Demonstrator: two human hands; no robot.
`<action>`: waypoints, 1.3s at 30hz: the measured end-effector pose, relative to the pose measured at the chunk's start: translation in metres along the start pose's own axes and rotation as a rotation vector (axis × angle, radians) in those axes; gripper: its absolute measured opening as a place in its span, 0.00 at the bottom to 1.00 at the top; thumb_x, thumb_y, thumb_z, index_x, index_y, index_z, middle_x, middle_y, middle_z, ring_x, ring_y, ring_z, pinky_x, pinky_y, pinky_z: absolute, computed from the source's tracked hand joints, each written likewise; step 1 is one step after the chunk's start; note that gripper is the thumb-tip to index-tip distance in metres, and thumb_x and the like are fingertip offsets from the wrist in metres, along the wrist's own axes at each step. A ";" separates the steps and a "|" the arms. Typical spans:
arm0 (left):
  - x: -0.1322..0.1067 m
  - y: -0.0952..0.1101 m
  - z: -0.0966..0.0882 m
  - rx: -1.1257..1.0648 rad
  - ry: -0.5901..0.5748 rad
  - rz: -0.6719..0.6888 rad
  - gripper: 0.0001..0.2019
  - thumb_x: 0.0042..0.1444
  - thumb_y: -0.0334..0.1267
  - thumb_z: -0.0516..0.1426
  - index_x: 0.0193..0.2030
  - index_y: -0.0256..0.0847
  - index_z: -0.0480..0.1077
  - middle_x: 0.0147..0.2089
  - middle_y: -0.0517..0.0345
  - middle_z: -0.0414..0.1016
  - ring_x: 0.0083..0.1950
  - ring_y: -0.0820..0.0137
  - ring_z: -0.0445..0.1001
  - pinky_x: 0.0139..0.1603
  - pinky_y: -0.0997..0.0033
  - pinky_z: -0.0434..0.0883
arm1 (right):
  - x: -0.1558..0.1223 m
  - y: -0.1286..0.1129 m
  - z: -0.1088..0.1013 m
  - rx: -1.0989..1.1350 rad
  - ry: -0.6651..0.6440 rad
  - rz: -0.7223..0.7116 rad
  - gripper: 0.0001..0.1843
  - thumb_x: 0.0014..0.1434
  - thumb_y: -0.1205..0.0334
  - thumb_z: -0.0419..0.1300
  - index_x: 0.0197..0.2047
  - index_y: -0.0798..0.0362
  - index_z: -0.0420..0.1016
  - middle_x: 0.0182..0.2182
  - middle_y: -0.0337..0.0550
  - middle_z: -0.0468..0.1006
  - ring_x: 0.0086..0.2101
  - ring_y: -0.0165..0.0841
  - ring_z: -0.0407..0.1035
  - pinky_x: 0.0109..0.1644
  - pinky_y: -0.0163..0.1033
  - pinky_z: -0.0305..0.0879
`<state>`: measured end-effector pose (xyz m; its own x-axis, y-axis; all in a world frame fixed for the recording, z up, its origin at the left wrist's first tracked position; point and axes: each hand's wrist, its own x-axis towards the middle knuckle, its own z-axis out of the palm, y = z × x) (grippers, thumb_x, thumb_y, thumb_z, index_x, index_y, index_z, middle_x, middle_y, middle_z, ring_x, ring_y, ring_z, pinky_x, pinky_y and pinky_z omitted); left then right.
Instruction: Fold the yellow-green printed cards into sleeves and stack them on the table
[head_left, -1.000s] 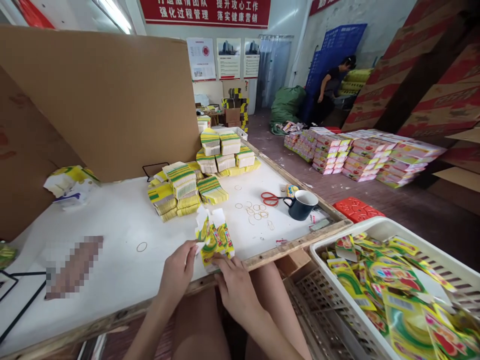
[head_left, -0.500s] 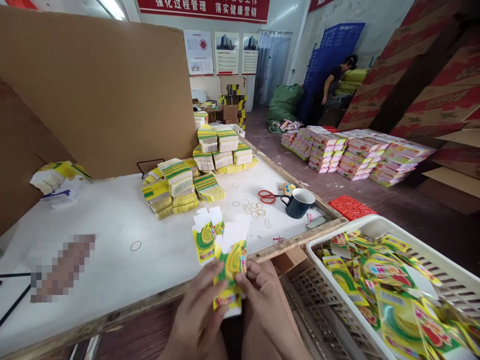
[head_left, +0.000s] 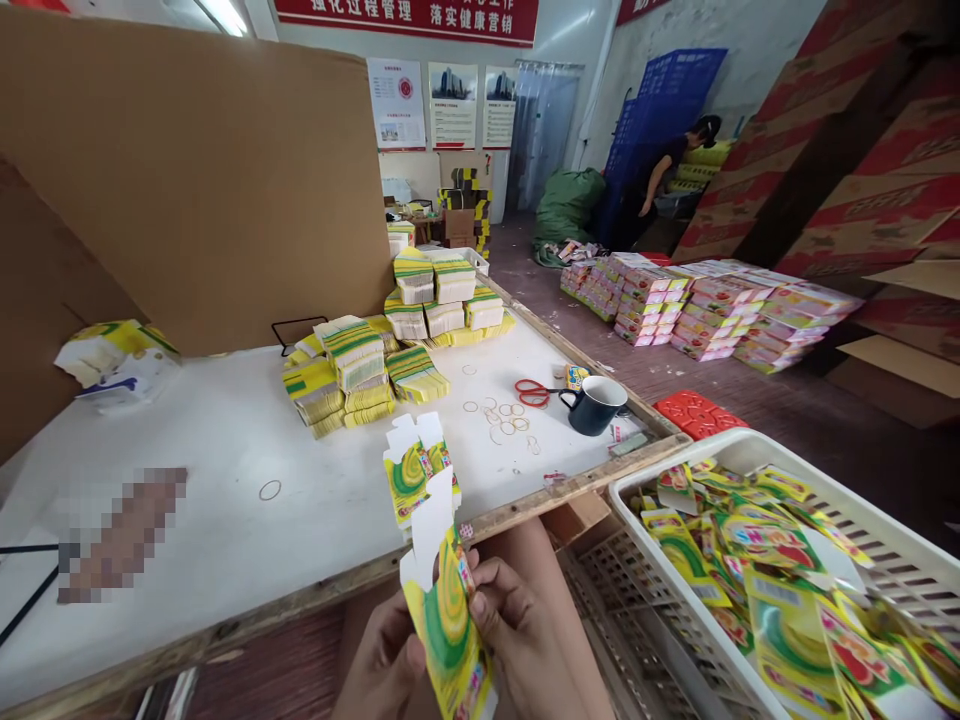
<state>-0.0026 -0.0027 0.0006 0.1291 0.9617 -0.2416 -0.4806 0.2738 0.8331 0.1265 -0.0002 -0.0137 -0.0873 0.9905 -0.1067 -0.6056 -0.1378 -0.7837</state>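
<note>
From my end I have the yellow-and-green carton [head_left: 444, 625] up between both hands, just past the near edge of the table [head_left: 232, 430], tilted with its white flaps [head_left: 435, 525] pointing upward and away. The right hand [head_left: 510, 620] is pinched on the carton's right edge, thumb in front beside the narrow side panel. The left hand [head_left: 394, 650] has its thumb against the left edge; its fingers are mostly hidden, so I can't tell how firmly they press behind the board.

I take the step in hand to be working the carton's creases. To do that well, I'd keep the right pinch light and close to the crease, so that pressure follows the fold line rather than buckling the printed face. The left should mainly steady the opposite edge, in line with the right, or the thin board will probably twist. I'd keep fingertips off the flaps, which look easiest to bend.

The tips of those flaps come right up to the cartons standing on the tabletop [head_left: 409, 485], so I'd work slightly nearer the lap to avoid snagging. The loose rubber bands [head_left: 514, 426] lie well clear, farther right.
</note>
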 end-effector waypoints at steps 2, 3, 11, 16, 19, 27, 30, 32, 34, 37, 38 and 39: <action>0.001 -0.002 0.000 -0.017 -0.006 0.000 0.25 0.31 0.54 0.68 0.37 0.45 0.80 0.42 0.49 0.82 0.51 0.49 0.75 0.53 0.52 0.68 | 0.000 -0.001 -0.002 0.004 0.005 0.016 0.17 0.49 0.46 0.66 0.31 0.50 0.70 0.29 0.40 0.79 0.29 0.33 0.73 0.31 0.36 0.67; 0.001 -0.003 0.000 -0.031 -0.016 0.005 0.24 0.31 0.53 0.69 0.37 0.45 0.80 0.41 0.49 0.83 0.51 0.49 0.74 0.53 0.52 0.68 | -0.001 -0.002 -0.003 -0.030 -0.002 0.021 0.17 0.50 0.46 0.65 0.32 0.51 0.71 0.30 0.41 0.79 0.30 0.34 0.73 0.32 0.37 0.68; 0.009 0.001 0.004 0.045 0.001 0.024 0.20 0.43 0.48 0.66 0.42 0.41 0.78 0.44 0.46 0.81 0.48 0.52 0.76 0.50 0.55 0.71 | -0.004 -0.016 -0.014 -0.698 -0.084 -0.121 0.17 0.55 0.50 0.61 0.44 0.51 0.78 0.37 0.48 0.79 0.40 0.41 0.72 0.44 0.42 0.69; 0.014 -0.003 -0.003 0.189 -0.020 0.038 0.17 0.51 0.47 0.61 0.45 0.41 0.74 0.45 0.50 0.81 0.49 0.56 0.77 0.47 0.60 0.73 | -0.006 -0.010 -0.015 -0.822 -0.021 -0.142 0.17 0.60 0.52 0.56 0.33 0.55 0.80 0.29 0.47 0.79 0.32 0.37 0.73 0.36 0.37 0.70; 0.013 -0.008 -0.004 0.307 0.049 0.143 0.21 0.51 0.42 0.62 0.52 0.42 0.66 0.50 0.50 0.79 0.53 0.59 0.74 0.53 0.62 0.71 | -0.006 -0.009 -0.016 -0.802 0.017 -0.147 0.13 0.59 0.54 0.57 0.38 0.54 0.77 0.33 0.48 0.79 0.35 0.39 0.74 0.39 0.38 0.70; -0.002 -0.009 -0.006 0.279 0.030 0.171 0.30 0.51 0.44 0.61 0.60 0.49 0.58 0.51 0.49 0.78 0.54 0.55 0.74 0.52 0.59 0.72 | -0.008 -0.020 -0.017 -0.595 -0.124 -0.217 0.24 0.59 0.59 0.58 0.59 0.43 0.62 0.49 0.46 0.74 0.41 0.35 0.72 0.47 0.39 0.69; -0.006 0.008 -0.008 0.291 -0.143 0.069 0.21 0.51 0.41 0.61 0.53 0.51 0.67 0.50 0.52 0.78 0.53 0.56 0.74 0.52 0.60 0.71 | -0.009 -0.027 -0.019 -0.575 -0.203 -0.152 0.21 0.59 0.57 0.58 0.56 0.43 0.63 0.41 0.42 0.76 0.38 0.34 0.72 0.41 0.36 0.68; -0.008 0.014 -0.008 0.271 -0.262 -0.011 0.16 0.51 0.40 0.62 0.47 0.49 0.70 0.47 0.52 0.79 0.50 0.56 0.76 0.47 0.63 0.72 | -0.009 -0.033 -0.021 -0.614 -0.261 -0.112 0.13 0.60 0.55 0.57 0.48 0.46 0.68 0.35 0.40 0.76 0.35 0.33 0.71 0.36 0.33 0.66; -0.009 0.014 -0.007 0.227 -0.321 -0.037 0.13 0.51 0.39 0.63 0.44 0.48 0.70 0.45 0.52 0.79 0.47 0.59 0.77 0.44 0.66 0.71 | -0.008 -0.037 -0.022 -0.703 -0.272 -0.115 0.09 0.62 0.55 0.54 0.40 0.49 0.71 0.30 0.39 0.73 0.31 0.31 0.68 0.33 0.32 0.63; -0.010 0.005 -0.003 0.126 -0.329 -0.029 0.27 0.51 0.40 0.63 0.57 0.52 0.60 0.47 0.51 0.79 0.44 0.61 0.78 0.43 0.65 0.71 | -0.006 -0.037 -0.024 -0.771 -0.217 -0.170 0.12 0.63 0.55 0.52 0.34 0.52 0.72 0.29 0.40 0.72 0.31 0.31 0.67 0.35 0.33 0.63; -0.010 0.002 -0.002 0.097 -0.334 -0.026 0.33 0.51 0.41 0.63 0.62 0.53 0.55 0.48 0.49 0.78 0.45 0.60 0.78 0.44 0.63 0.71 | -0.006 -0.035 -0.024 -0.742 -0.189 -0.185 0.11 0.63 0.55 0.52 0.38 0.51 0.71 0.31 0.41 0.73 0.33 0.32 0.68 0.37 0.34 0.65; -0.010 0.000 -0.002 0.083 -0.341 -0.027 0.36 0.51 0.42 0.63 0.64 0.52 0.51 0.49 0.47 0.77 0.46 0.58 0.77 0.45 0.61 0.71 | -0.006 -0.034 -0.025 -0.696 -0.164 -0.191 0.11 0.63 0.54 0.53 0.44 0.49 0.70 0.34 0.43 0.74 0.35 0.33 0.69 0.39 0.35 0.66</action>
<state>-0.0058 -0.0127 0.0020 0.4300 0.8977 -0.0961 -0.4026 0.2859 0.8696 0.1674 -0.0009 -0.0016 -0.1808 0.9761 0.1202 0.0151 0.1250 -0.9920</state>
